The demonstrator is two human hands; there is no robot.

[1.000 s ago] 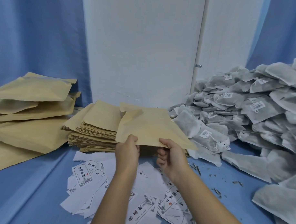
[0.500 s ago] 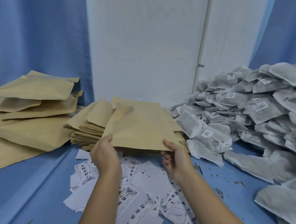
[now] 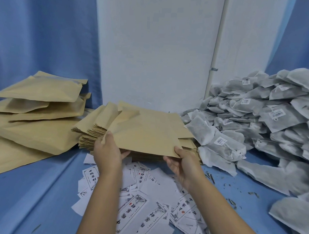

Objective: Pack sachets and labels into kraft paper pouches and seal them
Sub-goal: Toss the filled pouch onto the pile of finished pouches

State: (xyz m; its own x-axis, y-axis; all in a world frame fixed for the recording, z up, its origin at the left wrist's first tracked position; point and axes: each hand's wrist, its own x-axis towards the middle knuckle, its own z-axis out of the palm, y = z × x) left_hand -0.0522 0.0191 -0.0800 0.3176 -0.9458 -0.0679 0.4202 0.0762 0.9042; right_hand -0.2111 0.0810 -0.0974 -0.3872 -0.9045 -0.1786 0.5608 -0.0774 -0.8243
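Blue cloth surface [image 3: 42,191]: kraft pouch stacks [image 3: 90,137], scattered labels [image 3: 134,209], sachet heap [image 3: 264,120]

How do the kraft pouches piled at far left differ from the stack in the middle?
The left pile looks puffed, bulging; the middle stack is flat and thin. The left pile lies loose, skewed; the middle stack is tightly layered. The left pile is untouched; over the middle stack, left hand and right hand hold one pouch. Shared: tan kraft paper.

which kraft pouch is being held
The top kraft pouch above the centre stack: left hand and right hand pinch its near corners; the rest lie unheld.
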